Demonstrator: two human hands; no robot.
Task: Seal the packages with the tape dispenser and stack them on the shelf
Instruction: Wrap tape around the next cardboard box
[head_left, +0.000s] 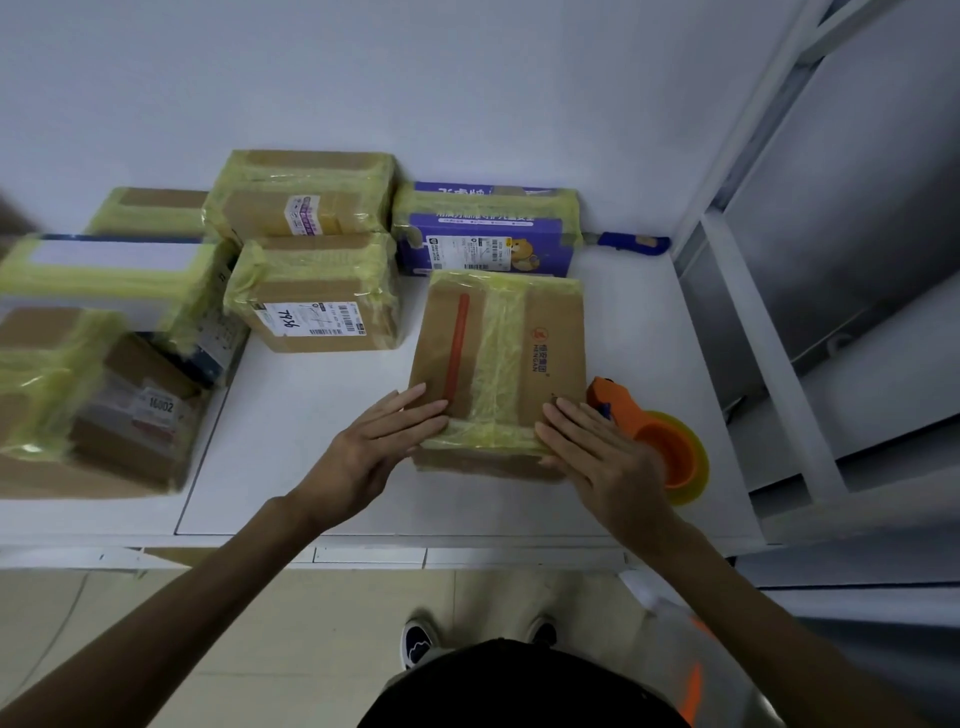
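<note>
Cardboard box (498, 364): brown, flat, rectangular; glossy wrinkled yellow-green tape over centre seam and near edge; orange stripe on top. Lies on smooth white tabletop (311, 467), right of centre.
Left hand (379, 441): fingers (415, 410) straight, pressed flat on box near-left corner, gripping nothing.
Right hand (602, 457): likewise flat on near-right corner.
Tape dispenser (670, 447): orange plastic, round yellow roll, just beside box right edge.
Taped packages (311, 291) crowd left and rear; bare tabletop strip separates them from box.
Shelf frame (769, 338): white metal, far right.
</note>
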